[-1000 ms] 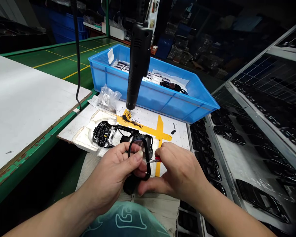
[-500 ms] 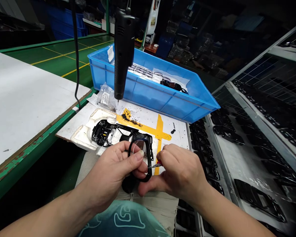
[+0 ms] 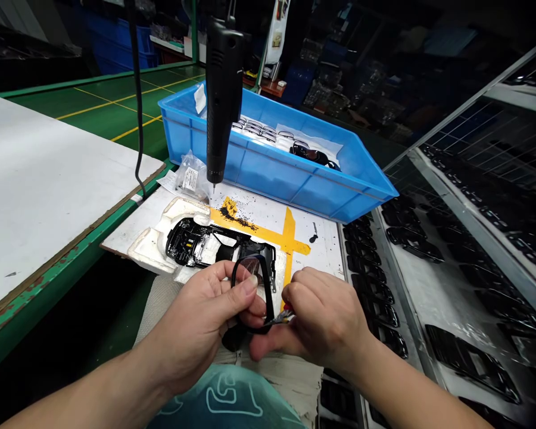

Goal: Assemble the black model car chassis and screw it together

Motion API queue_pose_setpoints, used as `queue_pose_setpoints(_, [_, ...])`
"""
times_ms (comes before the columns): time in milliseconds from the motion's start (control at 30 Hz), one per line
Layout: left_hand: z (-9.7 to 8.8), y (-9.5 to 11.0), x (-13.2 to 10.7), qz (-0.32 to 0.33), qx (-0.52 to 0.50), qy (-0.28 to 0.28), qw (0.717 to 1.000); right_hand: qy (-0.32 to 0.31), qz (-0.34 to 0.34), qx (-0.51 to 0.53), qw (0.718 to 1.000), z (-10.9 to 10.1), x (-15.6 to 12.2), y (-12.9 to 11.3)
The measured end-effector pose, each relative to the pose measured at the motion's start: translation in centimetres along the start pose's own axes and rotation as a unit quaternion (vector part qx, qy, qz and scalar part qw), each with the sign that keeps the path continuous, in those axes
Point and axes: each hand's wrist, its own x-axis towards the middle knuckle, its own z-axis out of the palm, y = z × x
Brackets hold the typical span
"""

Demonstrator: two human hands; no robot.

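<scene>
My left hand [image 3: 196, 325] holds a thin black plastic frame [image 3: 271, 292] upright, with the thumb along its left side. My right hand [image 3: 324, 316] pinches a small red-handled tool [image 3: 282, 317], its metal tip at the frame's lower edge. The fingers hide most of the handle. Behind the hands, a larger black device housing [image 3: 201, 241] with exposed metal parts lies in a white foam cradle [image 3: 149, 241]. An electric screwdriver [image 3: 221, 101] hangs above the sheet, touching neither hand.
A blue plastic crate [image 3: 268, 173] of packed black parts stands beyond the yellow-taped white sheet [image 3: 312, 256], which has black specks on it. A clear bag [image 3: 190, 179] lies near the crate. A white board [image 3: 49, 190] is at left, and rows of black parts [image 3: 370, 280] lie at right.
My right hand has moved lower, bringing the tool's tip to the frame's lower edge. The frame has dropped slightly in my left hand. The hanging screwdriver sits further left than a second ago.
</scene>
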Motion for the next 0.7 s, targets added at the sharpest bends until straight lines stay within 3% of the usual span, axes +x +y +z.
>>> queue_pose_setpoints(100, [-0.05,-0.05,-0.07,0.001,-0.005,0.003,1.0,-0.004,0.03,-0.015,0.999,0.06,-0.13,-0.09])
queue_pose_setpoints(267, [-0.09,-0.14,-0.11,0.0,-0.028,0.011,1.0,-0.017,-0.027,0.024,0.999,0.26,-0.53,-0.39])
queue_pose_setpoints(467, [0.21,-0.24,-0.22,-0.012,-0.037,0.015,0.999,0.039,0.038,-0.014,0.998,0.37,-0.35,-0.17])
queue_pose_setpoints(700, [0.04,-0.52,0.0,0.015,-0.045,0.016,0.999,0.0,-0.042,0.024,0.999,0.56,-0.7,0.04])
